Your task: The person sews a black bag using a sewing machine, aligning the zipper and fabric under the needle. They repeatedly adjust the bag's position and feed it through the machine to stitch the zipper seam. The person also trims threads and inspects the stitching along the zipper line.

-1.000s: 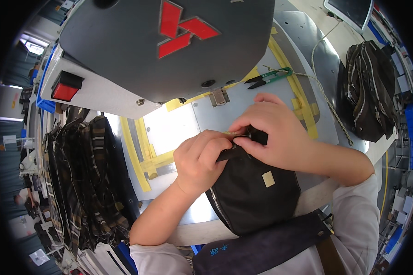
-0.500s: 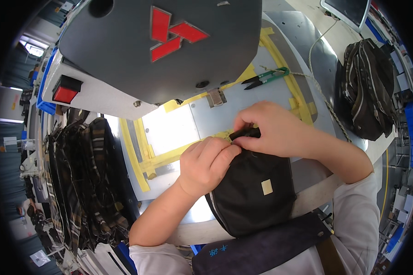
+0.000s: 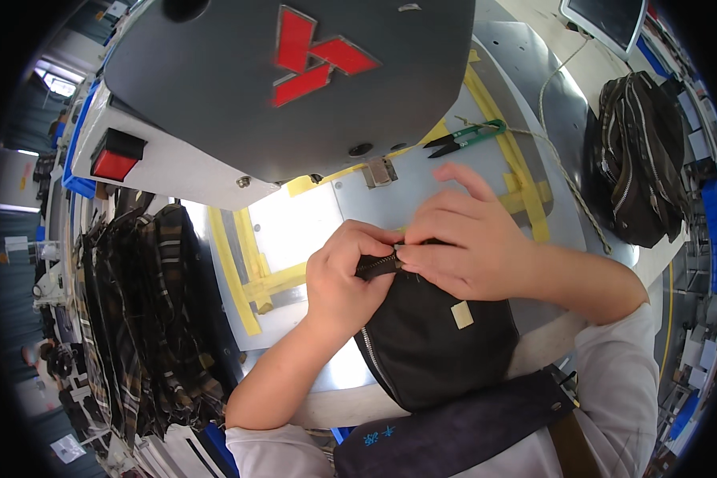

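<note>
We see the left hand (image 3: pixel 341 275) clamped, thumb against bent fingers, on the end of a dark zip (image 3: pixel 381 264) at the top of the bag (image 3: pixel 474 362). Beside it the right hand (image 3: pixel 482 247) pinches the same top edge, its thumb and fingers brought together at the tips, nearly meeting the left ones; its uppermost finger stands away. The bag lies below both hands, on the near side of the surface (image 3: pixel 378 205).

We judge it light and soft, a limp cloth body that will fold and sag rather than hold a shape, with nothing fragile about it. The zip should be the stiffer part, so we would hold it by the taped edges beside the teeth, since the small metal may slip under fingertips. The silver side zip (image 3: pixel 372 350) would give a second firm line; we would keep off the pale patch (image 3: pixel 462 315), which might peel.

Farther out, we see green snips (image 3: pixel 470 138), the machine (image 3: pixel 215 88), plaid pieces (image 3: pixel 167 279) at left and more bags (image 3: pixel 644 159) at right.
</note>
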`<state>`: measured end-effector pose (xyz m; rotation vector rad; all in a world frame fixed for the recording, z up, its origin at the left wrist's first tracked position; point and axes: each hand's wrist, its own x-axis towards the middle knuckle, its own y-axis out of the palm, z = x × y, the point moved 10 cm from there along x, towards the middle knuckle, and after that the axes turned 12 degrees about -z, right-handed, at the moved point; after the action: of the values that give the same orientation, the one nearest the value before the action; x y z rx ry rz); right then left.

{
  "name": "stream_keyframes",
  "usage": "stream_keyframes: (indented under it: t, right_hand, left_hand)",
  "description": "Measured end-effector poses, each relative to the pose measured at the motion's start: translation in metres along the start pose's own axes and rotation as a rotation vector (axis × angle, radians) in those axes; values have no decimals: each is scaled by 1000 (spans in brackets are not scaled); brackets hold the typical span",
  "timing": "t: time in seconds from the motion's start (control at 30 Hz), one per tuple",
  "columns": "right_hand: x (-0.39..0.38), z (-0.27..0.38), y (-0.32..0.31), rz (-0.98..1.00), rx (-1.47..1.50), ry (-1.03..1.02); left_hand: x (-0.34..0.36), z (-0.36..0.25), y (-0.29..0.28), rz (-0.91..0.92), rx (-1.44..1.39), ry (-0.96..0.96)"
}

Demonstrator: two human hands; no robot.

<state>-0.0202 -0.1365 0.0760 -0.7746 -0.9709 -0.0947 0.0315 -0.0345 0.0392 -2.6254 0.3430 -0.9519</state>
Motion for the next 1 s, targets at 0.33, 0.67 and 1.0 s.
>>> stream_keyframes:
  t: [0.33,0.67,1.0]
  right_hand:
    - [-6,16,-4,-57,-105,-256]
    - [-9,-34,16,129,93,264]
    - [-19,-70,30,272,236,575]
  left_hand:
    - [1,-2,-1,35,87,25]
    - [-3,25,15,194,25,-289]
    - [0,19,17,285,-17,-257]
